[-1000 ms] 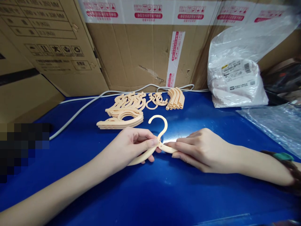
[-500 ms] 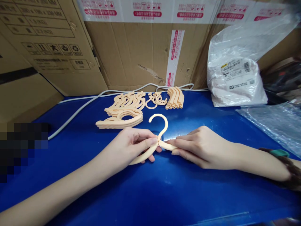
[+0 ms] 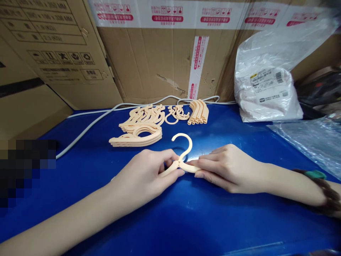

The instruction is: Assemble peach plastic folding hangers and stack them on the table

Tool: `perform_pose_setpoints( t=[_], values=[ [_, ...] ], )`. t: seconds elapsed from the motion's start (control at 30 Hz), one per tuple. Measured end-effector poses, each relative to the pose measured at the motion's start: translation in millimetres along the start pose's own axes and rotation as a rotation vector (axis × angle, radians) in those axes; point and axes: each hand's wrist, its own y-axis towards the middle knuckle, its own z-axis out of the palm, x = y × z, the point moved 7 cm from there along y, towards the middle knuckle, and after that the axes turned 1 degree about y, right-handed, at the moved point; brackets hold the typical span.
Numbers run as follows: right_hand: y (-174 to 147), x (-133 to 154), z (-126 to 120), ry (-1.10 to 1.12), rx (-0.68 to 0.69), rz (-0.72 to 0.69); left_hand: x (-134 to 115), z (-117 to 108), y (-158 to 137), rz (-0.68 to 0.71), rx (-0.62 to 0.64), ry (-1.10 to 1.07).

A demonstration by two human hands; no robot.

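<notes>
A cream plastic clothes hanger (image 3: 188, 168) is held between both hands above the blue table, its hook curving up and to the left. My left hand (image 3: 149, 174) is closed on the hanger's left arm, with the thumb below and the fingers above, close to the centre joint. Around the right arm of the hanger, my right hand (image 3: 229, 169) is closed, fingers on top and thumb underneath. The outer ends of both arms are hidden by the hands. Beyond my left hand lies a stack of cream hanger pieces (image 3: 138, 140).
Farther back are more wavy hanger parts (image 3: 146, 115), loose hooks (image 3: 177, 115) and a row of curved arms (image 3: 198, 112). A white cable (image 3: 87, 129) runs along the back of the blue table (image 3: 186, 220). Cardboard boxes (image 3: 160, 57) and a white plastic bag (image 3: 266, 89) stand behind.
My left hand has changed its grip: its thumb has slid down below the hanger, and the left arm has swung up toward level. The hook leans slightly more to the right.
</notes>
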Motion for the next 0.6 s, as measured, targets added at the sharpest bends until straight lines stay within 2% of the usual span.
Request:
perform_pose_setpoints(
  t=[0.07, 0.17, 0.4, 0.6],
  values=[
    [0, 1, -2, 0.021, -0.027, -0.04, -6, 0, -3, 0.119, -0.026, 0.238],
    [0, -1, -4, 0.04, -0.062, -0.062, -7, 2, -5, 0.203, -0.021, 0.392],
    [2, 0, -11, -0.04, -0.173, -0.067, -10, 0, -8, 0.326, -0.08, 0.462],
    [3, -2, -13, -0.088, -0.21, -0.053, -12, 0, -7, 0.359, -0.093, 0.501]
  ],
)
